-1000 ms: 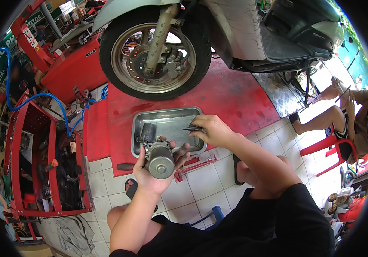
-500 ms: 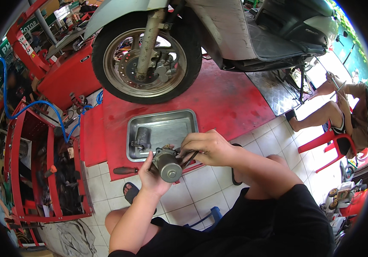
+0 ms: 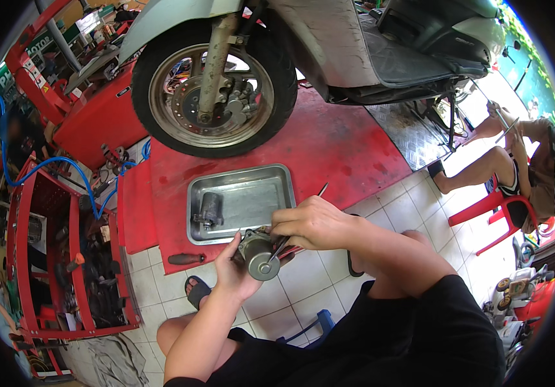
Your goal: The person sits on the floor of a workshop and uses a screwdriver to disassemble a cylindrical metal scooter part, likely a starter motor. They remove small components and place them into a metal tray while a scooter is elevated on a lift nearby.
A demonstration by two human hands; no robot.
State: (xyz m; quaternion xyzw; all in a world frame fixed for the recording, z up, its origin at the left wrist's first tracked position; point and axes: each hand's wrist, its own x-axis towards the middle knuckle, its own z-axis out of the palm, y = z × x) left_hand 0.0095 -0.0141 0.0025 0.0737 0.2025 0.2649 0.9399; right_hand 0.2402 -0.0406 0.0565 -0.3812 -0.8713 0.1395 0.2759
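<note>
My left hand (image 3: 235,274) is wrapped round a small cylindrical electric motor (image 3: 264,268), its round grey end cap turned toward me. Closed over the motor's right side, my right hand (image 3: 313,222) grips a slim metal tool (image 3: 323,189). One end of it sticks up above my knuckles. A thin dark length below my fingers reaches the motor's end cap. Something red and thin shows beside it, too small to name. Just beyond my hands sits a shallow metal tray (image 3: 286,187) with a dark cylindrical part (image 3: 211,208) lying in its left side.
A screwdriver handle (image 3: 186,258) lies at the edge of the red platform (image 3: 335,148). Above stands a scooter with its front wheel (image 3: 216,97). A red tool cart (image 3: 77,277) is on the left, with a blue hose (image 3: 64,160). At right another person sits on a red stool (image 3: 477,216).
My right hand has turned; the slim tool's upper end now shows above it, and a thin dark length touches the motor's end cap. The motor has shifted slightly toward me.
</note>
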